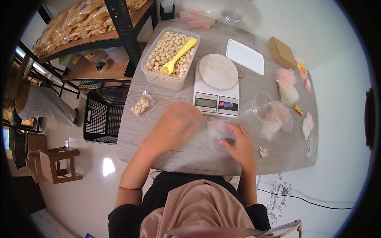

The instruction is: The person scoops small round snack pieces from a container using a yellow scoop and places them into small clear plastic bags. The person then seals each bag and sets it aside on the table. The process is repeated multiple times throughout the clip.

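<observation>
Just in front of the scale, my right hand (241,146) grips the right edge of a small clear plastic bag (215,137) with a pinkish top strip. My left hand (174,125) is smeared by motion to the left of the bag, above the table, so its fingers cannot be made out. Left of it lies a filled little bag (141,104) of pale round nuts. The white kitchen scale (201,89) has a round plate (218,71) with nothing on it. Beside the scale stands a clear tub (163,82) of the same nuts, a yellow spoon (180,57) resting on them.
On the right are a clear round container (263,106), bundles of clear bags (287,89) and a brown box (282,53). A white lid (245,56) lies behind the scale. A black basket (104,113) and a stool (59,162) stand left of the table (190,158).
</observation>
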{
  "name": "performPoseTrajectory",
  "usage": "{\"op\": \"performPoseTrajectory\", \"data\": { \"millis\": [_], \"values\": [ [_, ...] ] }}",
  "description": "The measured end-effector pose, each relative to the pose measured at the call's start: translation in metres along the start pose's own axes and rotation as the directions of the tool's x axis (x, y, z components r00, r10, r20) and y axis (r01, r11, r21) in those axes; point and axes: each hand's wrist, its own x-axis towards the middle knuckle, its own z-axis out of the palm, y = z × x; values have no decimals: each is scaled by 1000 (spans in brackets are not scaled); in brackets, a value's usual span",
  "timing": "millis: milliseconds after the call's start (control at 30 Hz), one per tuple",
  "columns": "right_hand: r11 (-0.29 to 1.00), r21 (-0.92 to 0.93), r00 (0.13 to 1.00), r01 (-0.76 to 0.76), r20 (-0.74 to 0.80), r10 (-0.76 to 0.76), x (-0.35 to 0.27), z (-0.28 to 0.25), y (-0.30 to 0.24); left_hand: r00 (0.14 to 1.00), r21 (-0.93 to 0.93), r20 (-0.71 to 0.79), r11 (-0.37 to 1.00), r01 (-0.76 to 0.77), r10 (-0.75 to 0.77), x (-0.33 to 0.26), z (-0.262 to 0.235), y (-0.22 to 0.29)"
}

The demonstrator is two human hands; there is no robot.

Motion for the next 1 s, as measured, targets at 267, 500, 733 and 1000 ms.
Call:
{"op": "performPoseTrajectory", "data": {
  "millis": [267,500,733,1000],
  "values": [
    [988,148,993,31,-117,-14,-4,10,10,960,-5,281,1000,-1,2,-8,59,5],
    [967,246,982,62,-189,-15,-3,13,13,997,31,70,999,-17,15,-3,73,6],
    [974,206,977,97,-205,-53,-1,17,15,982,-30,163,995,99,-93,2,77,-1],
    [997,69,991,24,-133,-15,-2,18,14,988,-140,151,990,10,12,12,27,2]
  ]
}}
